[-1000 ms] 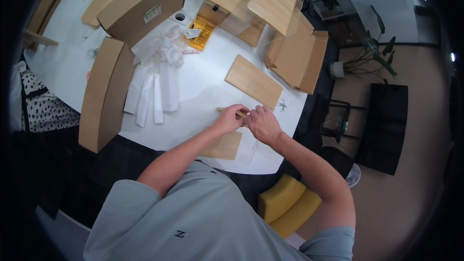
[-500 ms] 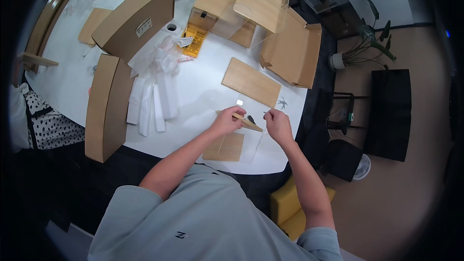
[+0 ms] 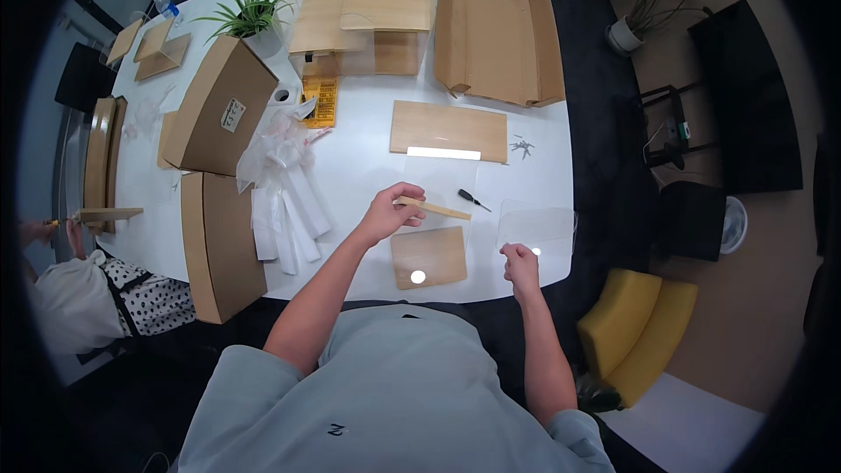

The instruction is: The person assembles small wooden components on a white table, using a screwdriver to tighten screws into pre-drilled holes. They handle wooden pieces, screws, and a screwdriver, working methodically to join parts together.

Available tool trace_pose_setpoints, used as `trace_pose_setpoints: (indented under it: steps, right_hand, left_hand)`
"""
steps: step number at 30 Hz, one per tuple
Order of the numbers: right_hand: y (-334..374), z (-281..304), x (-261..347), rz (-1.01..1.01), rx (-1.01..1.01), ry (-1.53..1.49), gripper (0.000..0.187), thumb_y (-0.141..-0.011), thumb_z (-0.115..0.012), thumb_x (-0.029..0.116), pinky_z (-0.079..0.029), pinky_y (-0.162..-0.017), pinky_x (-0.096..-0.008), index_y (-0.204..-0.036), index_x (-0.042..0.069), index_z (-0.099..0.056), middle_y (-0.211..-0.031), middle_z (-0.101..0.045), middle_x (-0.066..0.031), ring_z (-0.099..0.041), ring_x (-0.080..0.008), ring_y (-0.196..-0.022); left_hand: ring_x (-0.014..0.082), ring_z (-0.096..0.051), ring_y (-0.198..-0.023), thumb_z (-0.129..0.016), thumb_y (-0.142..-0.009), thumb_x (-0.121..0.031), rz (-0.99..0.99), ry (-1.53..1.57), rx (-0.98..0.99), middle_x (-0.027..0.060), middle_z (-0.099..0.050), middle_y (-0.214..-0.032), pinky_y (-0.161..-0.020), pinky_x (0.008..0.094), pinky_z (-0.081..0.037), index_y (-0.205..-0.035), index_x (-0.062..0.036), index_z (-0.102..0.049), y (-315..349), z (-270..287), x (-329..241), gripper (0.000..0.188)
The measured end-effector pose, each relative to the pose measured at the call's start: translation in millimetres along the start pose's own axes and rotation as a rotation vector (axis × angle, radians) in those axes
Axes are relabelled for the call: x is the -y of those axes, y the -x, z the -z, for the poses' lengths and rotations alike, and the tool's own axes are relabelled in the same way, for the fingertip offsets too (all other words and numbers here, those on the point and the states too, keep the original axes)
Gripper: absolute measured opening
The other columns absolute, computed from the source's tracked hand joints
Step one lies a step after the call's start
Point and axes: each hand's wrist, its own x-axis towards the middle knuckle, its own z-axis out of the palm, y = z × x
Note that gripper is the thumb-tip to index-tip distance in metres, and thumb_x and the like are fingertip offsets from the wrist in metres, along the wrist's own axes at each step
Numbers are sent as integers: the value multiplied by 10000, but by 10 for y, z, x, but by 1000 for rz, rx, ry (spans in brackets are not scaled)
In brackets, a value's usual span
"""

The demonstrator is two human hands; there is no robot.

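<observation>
My left hand [image 3: 396, 212] grips a narrow-looking light wood panel [image 3: 451, 211], seen nearly edge-on above the table. To its right, my right hand [image 3: 522, 270] is closed in a pinch, apart from the panel; what its fingertips hold, if anything, is too small to make out. A clear plastic sheet [image 3: 530, 221] lies just beyond the right hand. Between the hands and slightly farther off is a screwdriver [image 3: 473, 200] with a black handle. A small wood board [image 3: 430, 264] lies below the held panel. Another clear sheet [image 3: 434, 173] reaches toward a larger wood board [image 3: 448, 125].
Loose screws [image 3: 521, 147] lie at the right. An open cardboard box [image 3: 498, 35] and a wood-and-clear-plastic assembly [image 3: 377, 13] stand at the back. Leftward are plastic wrapping [image 3: 285, 153], upright cardboard boxes [image 3: 223, 241], a yellow tool case [image 3: 321, 102] and a potted plant [image 3: 261, 31]. A co-worker's hands [image 3: 74, 235] show far left.
My right hand has drawn away from the wood panel, to the right and nearer to me. My left hand still holds the panel. The whole view has turned.
</observation>
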Motion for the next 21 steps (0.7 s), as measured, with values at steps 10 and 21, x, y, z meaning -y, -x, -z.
trace_pose_setpoints:
  steps: [10, 21]
  right_hand:
    - [-190, -648, 155, 352, 188, 59, 296, -943, -645, 135, -446, -665, -250, -1225, 49, -672, -780, -706, -27, -579, -80, -702]
    - [-537, -701, 319, 424, 303, 138, 282, -948, -572, 74, -499, -873, -289, -1194, 25, -700, -920, -775, -68, -681, -124, -895]
  left_hand:
    - [194, -709, -960, -613, -949, 39, 68, -96, -31, 112, -633, -1228, -820, 312, -644, -1263, -13, -587, -27, -49, -185, 319]
    - [185, -703, -973, -610, -961, 36, 62, -40, -69, 99, -631, -1243, -834, 309, -641, -1260, -34, -582, 30, -62, -84, 308]
